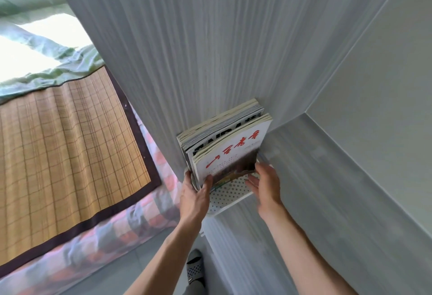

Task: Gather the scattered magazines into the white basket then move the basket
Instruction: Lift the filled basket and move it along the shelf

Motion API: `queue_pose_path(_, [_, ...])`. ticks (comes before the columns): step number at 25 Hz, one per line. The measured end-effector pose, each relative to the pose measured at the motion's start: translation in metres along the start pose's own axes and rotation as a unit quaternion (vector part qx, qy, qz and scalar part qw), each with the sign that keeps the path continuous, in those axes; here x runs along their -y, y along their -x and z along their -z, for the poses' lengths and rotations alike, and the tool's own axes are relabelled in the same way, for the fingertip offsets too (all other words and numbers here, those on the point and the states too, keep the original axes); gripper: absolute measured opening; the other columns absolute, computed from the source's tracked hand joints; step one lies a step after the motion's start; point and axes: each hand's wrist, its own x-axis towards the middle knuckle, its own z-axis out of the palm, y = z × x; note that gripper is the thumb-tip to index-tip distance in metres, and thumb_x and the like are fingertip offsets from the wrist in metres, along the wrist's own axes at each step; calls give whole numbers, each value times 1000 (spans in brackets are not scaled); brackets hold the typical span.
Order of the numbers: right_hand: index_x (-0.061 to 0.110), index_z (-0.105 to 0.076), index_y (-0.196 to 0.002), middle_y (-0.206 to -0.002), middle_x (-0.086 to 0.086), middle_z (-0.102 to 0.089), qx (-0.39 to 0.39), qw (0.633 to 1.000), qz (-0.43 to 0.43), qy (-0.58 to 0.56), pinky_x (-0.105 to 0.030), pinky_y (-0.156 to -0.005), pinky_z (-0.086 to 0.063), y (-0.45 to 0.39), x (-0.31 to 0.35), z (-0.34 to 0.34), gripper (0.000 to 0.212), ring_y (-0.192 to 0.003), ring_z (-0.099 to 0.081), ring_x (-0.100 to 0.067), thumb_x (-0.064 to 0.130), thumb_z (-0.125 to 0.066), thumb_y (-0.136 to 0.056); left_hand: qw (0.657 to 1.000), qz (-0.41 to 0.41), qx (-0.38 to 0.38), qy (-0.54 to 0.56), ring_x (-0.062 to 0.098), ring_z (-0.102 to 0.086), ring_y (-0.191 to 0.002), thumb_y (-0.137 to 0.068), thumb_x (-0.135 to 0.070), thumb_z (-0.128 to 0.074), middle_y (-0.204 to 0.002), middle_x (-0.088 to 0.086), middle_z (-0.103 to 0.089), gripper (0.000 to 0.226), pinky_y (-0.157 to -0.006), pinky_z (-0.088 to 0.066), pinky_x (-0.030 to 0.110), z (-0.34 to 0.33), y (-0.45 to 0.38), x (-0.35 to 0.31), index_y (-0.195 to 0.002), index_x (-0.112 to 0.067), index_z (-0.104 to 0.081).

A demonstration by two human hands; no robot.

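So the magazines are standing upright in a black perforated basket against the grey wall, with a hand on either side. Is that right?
Not quite: the basket is white, not black. The head view shows its white perforated wall below the magazines. The rest holds: the magazines stand upright against the grey wall, with the left hand and right hand on either side.

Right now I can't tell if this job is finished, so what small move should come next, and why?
Probably let go and draw both hands back. The magazines already stand upright in the white basket, which sits on a grey surface against the wall panel. The left hand touches the front cover's lower corner and the right hand rests at the basket's side; no loose magazines show.
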Motion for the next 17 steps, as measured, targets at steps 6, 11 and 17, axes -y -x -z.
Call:
queue_pose_path(6, [13, -50, -125, -119, -18, -60, 17, 960, -226, -166, -52, -98, -45, -40, 9, -42, 61, -110, -56, -36, 56, -59, -83, 994, -25, 44, -101, 29, -24, -146, -82, -70, -44, -161, 7, -19, 89, -118, -24, 52, 10, -8, 7, -153, -32, -7])
queue_pose_path(11, [15, -61, -115, -113, -12, -66, 34, 964, -195, -177, -45, -87, -47, -36, 0, -45, 66, -111, -57, -28, 66, -58, -73, 988, -69, 52, -125, 25, -14, -149, -91, -61, -41, -163, 5, -11, 81, -119, -15, 43, 10, -12, 14, -154, -26, -3])
queue_pose_path(17, [27, -59, -103, -104, -6, -65, 5, 990, -119, -81, -38, -79, -49, -10, 38, -56, 33, -95, -61, -21, 54, -45, -92, 984, -86, 50, -147, 30, -24, -146, -96, -56, -35, -161, 11, -20, 73, -119, -22, 49, 9, -15, 12, -154, -22, -9])
